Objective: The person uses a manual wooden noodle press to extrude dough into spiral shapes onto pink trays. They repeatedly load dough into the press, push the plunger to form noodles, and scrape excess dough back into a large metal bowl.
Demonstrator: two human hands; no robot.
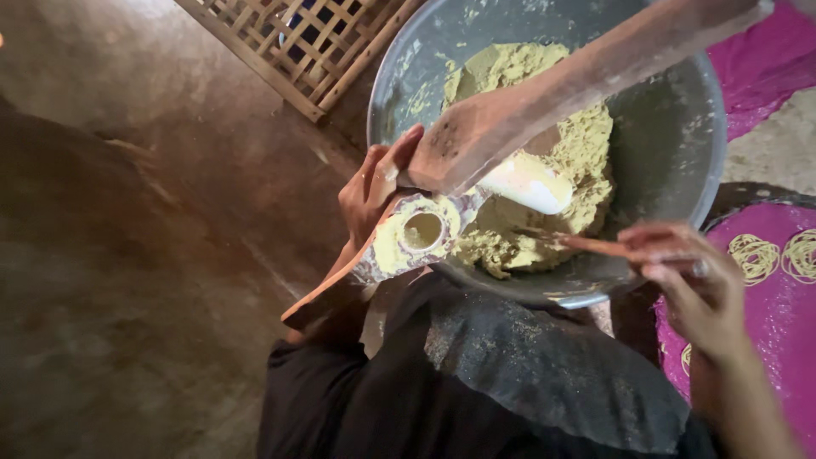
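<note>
Brown earthen floor (153, 212) fills the nine o'clock side, with a wooden lattice (293, 38) at twelve o'clock and a pink mat (778, 280) bearing coiled noodle rounds (752, 257) at three o'clock. At centre, a grey metal basin (671, 144) holds yellow dough (544, 153). The left hand (374, 191) is closed around a dough-smeared wooden press (416, 229) over the basin's seven o'clock rim, while the right hand (688, 272), at four o'clock, pinches a thin stick (586, 245) reaching into the dough.
</note>
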